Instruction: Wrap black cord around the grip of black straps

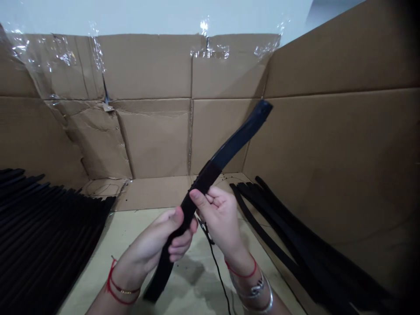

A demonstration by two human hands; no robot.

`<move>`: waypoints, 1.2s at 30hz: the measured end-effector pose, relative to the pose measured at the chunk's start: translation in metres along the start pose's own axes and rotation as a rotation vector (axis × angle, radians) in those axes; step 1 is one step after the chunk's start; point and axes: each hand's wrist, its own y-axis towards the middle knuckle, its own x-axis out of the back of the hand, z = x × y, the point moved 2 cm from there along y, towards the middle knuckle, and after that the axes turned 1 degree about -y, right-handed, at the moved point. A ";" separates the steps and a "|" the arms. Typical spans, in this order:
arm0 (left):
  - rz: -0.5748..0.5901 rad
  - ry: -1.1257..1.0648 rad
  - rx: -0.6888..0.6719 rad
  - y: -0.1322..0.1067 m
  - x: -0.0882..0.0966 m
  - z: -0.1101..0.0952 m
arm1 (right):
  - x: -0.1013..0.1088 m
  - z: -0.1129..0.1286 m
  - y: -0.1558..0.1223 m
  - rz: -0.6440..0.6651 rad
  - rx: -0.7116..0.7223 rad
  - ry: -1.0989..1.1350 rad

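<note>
Black rubber strip [226,153] gets held up mid-air, wrapped tight by the left hand [154,245] and pinched by the right hand [218,216], basically.

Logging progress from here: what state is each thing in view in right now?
Long black flexible strip: raised, tilted, glossy upper half.
Left hand: gripping strip's lower part.
Right hand: pinching strip just above.
Left pile of black strips: stacked side by side.
Right pile of black strips: loosely splayed.

L wrist [122,284], red cords [113,284] w/ gold beads [129,291]; R wrist [243,273], red cord [241,274], silver bangles [257,291]
</note>
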 end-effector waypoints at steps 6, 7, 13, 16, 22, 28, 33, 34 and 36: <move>-0.292 0.090 -0.037 -0.002 -0.001 -0.001 | 0.003 0.003 -0.002 0.149 -0.075 0.053; -0.180 0.036 0.032 -0.003 -0.003 0.000 | 0.003 0.004 -0.004 0.186 -0.092 0.070; -0.341 0.228 -0.152 -0.010 0.000 -0.007 | 0.002 0.013 -0.006 0.018 -0.053 0.077; 0.135 -0.051 0.138 -0.007 -0.009 0.000 | 0.002 0.014 -0.003 0.122 -0.087 0.029; -0.382 0.223 -0.207 -0.004 -0.005 -0.003 | 0.004 0.007 -0.001 0.021 -0.016 0.018; -0.039 0.010 -0.019 -0.004 -0.007 0.000 | 0.001 0.001 -0.001 0.119 -0.150 0.129; -0.262 0.208 -0.148 -0.004 -0.002 -0.004 | -0.004 0.002 -0.002 0.107 -0.140 0.106; -0.098 0.105 -0.065 -0.004 -0.004 -0.002 | -0.005 0.002 -0.003 0.141 -0.155 0.089; 0.063 -0.013 0.012 -0.004 -0.007 0.000 | -0.004 0.004 -0.004 0.114 -0.132 0.027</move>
